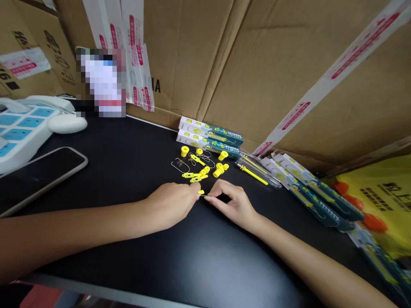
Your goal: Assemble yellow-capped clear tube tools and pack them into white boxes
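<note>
My left hand (175, 203) is closed on a small yellow plastic piece (201, 192), which pokes out past the fingertips. From that piece a thin metal wire (207, 196) runs to the right, and my right hand (231, 201) pinches its other end between thumb and index finger. Just beyond both hands lie loose yellow strips (199, 178), yellow caps (218, 170), bent wire hooks (210, 159) and a metal clip with small springs (180, 164) on the black table (128, 171).
Slim boxes (208, 137) stand behind the parts, beside clear tubes with yellow rods (253, 170). More boxes (308, 192) and a yellow bag (382, 201) lie right. A phone (41, 175) and power strip (22, 128) lie left. Large cardboard (272, 64) walls the back.
</note>
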A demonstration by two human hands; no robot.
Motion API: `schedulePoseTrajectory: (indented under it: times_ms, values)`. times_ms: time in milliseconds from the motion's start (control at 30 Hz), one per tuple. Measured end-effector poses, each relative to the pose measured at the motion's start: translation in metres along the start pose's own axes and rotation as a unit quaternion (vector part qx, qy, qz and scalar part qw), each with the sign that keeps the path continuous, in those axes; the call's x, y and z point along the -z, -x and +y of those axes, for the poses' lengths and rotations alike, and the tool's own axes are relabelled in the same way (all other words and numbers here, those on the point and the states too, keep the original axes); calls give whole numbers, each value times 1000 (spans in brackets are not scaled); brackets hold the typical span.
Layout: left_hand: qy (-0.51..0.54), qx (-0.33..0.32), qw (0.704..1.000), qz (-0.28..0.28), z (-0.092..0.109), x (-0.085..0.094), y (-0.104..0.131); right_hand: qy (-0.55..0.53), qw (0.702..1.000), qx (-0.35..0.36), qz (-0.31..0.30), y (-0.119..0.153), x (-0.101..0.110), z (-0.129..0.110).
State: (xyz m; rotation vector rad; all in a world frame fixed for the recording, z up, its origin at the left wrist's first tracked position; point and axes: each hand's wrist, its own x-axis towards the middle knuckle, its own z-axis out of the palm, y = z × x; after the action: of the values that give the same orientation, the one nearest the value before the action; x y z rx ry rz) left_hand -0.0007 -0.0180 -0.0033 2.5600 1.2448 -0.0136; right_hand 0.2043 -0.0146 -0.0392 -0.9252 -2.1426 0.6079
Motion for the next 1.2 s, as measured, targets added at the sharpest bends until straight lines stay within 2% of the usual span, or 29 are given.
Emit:
schedulePoseTrajectory:
  times_ms: [133,467,800,900,1033,1133,1200]
  values:
    - [-12,-7,1000,13,1,-3,1,4,1000,22,18,2,-1,0]
    - [-15,1,1000,5,9,-1,2,38,996,76,40,3,-3,-3]
    - [33,-4,999,14,10,-7,3,35,998,4,57,5,-7,-9]
    - [48,-5,999,15,10,-8,4,43,997,1,69,4,-8,-10]
    - [113,-6,993,30,6,-12,3,68,994,31,77,3,-10,-13]
    - [204,-11,977,69,3,-13,2,83,990,71,84,3,-9,-13]
    - [248,-5,966,70,3,-11,2,89,987,97,88,3,-8,-12]
